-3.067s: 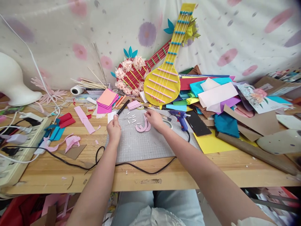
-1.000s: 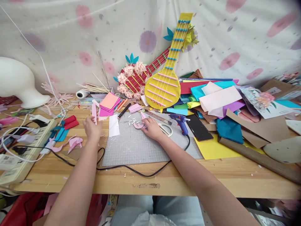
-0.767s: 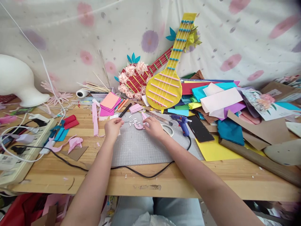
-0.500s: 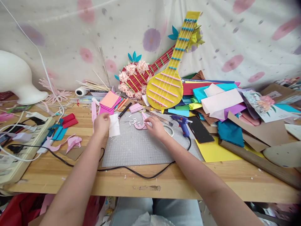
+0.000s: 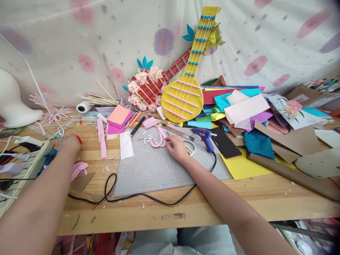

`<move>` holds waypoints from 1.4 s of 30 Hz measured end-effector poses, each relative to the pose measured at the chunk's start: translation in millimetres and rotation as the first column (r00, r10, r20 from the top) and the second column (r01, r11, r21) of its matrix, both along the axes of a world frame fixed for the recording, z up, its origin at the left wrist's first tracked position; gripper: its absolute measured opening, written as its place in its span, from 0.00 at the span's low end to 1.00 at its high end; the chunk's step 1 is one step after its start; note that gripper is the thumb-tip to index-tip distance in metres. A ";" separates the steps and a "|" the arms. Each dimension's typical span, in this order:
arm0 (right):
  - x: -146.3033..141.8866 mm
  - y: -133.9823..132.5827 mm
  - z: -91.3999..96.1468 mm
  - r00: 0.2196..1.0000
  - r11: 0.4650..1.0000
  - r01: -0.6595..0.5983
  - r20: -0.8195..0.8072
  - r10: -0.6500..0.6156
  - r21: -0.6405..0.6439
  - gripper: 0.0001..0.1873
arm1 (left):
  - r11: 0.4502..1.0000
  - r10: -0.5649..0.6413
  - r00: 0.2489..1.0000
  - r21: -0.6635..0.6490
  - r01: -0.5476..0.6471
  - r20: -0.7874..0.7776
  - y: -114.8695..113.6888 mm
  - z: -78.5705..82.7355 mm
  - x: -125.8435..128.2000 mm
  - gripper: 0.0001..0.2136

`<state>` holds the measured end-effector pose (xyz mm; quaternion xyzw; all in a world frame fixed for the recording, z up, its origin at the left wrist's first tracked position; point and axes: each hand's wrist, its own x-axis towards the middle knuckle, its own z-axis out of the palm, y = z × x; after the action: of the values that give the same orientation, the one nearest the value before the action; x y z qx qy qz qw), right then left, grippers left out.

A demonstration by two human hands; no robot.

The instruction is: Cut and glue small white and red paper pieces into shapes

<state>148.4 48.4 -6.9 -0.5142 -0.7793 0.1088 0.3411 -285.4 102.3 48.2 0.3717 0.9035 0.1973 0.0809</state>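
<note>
My right hand (image 5: 178, 148) rests on the grey cutting mat (image 5: 159, 170), fingers bunched on the edge of pink curved paper shapes (image 5: 157, 142). My left hand (image 5: 67, 142) reaches far left over the wooden table, lying on red paper pieces (image 5: 79, 139) beside blue scraps (image 5: 49, 157). Its fingers are hidden under the back of the hand. A white paper strip (image 5: 126, 145) lies on the mat's left edge, and a pink strip (image 5: 101, 138) lies just left of it. Small white bits (image 5: 148, 137) are scattered near the pink shapes.
A blue glue gun (image 5: 203, 134), scissors (image 5: 190, 147), a ruler (image 5: 177, 131), a phone (image 5: 225, 142) and a yellow sheet (image 5: 239, 163) lie right of the mat. Paper guitars (image 5: 183, 96) lean at the back. A black cable (image 5: 132, 195) runs along the front; a power strip (image 5: 22, 159) sits left.
My left hand let go of the white strip at the mat's edge and swung left to the red pieces. My right hand stayed on the pink shapes. The view shifted slightly.
</note>
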 end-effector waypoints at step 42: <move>6.6 -10.7 46.7 0.744 0.613 -0.532 -0.668 0.009 -0.584 0.15 | 0.933 -0.300 0.059 0.280 0.226 0.952 -96.6 -8.6 264.1 0.11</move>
<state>155.0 37.6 39.8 -0.4109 -0.5837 0.6293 0.3073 -21.3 5.8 39.6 0.3055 0.5306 0.3999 0.6820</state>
